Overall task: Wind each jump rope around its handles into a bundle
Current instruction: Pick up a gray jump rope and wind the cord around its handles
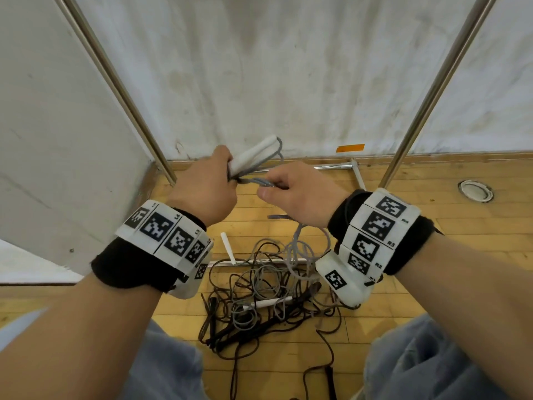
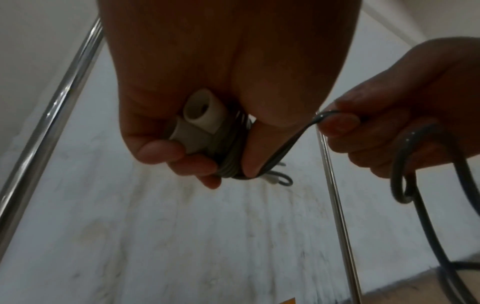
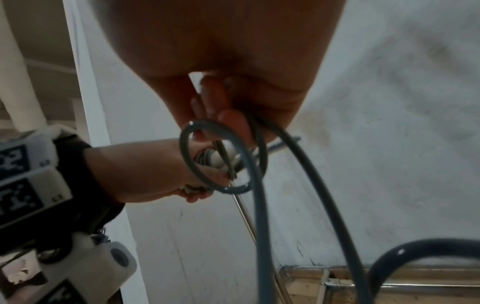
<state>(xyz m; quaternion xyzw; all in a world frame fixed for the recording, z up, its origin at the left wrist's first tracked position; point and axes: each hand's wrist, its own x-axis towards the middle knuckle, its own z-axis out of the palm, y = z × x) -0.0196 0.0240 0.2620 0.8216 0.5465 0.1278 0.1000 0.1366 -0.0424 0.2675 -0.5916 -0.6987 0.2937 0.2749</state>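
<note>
My left hand [image 1: 207, 186] grips a pair of white jump-rope handles [image 1: 253, 155] held side by side, with several turns of grey rope wound round them [image 2: 228, 152]. The handle ends [image 2: 200, 121] show between my left fingers in the left wrist view. My right hand [image 1: 291, 192] pinches the same grey rope [image 1: 264, 181] just to the right of the handles, thumb against fingertips [image 2: 337, 121]. From that pinch the grey rope [image 3: 306, 164] loops down and away toward the floor.
On the wooden floor [image 1: 403, 226] below my hands lies a tangle of grey and dark ropes [image 1: 265, 293] with loose white handles [image 1: 227, 249] and dark handles [image 1: 213, 319]. Two slanted metal poles [image 1: 121, 85] [image 1: 441, 82] flank a white wall [image 1: 274, 67].
</note>
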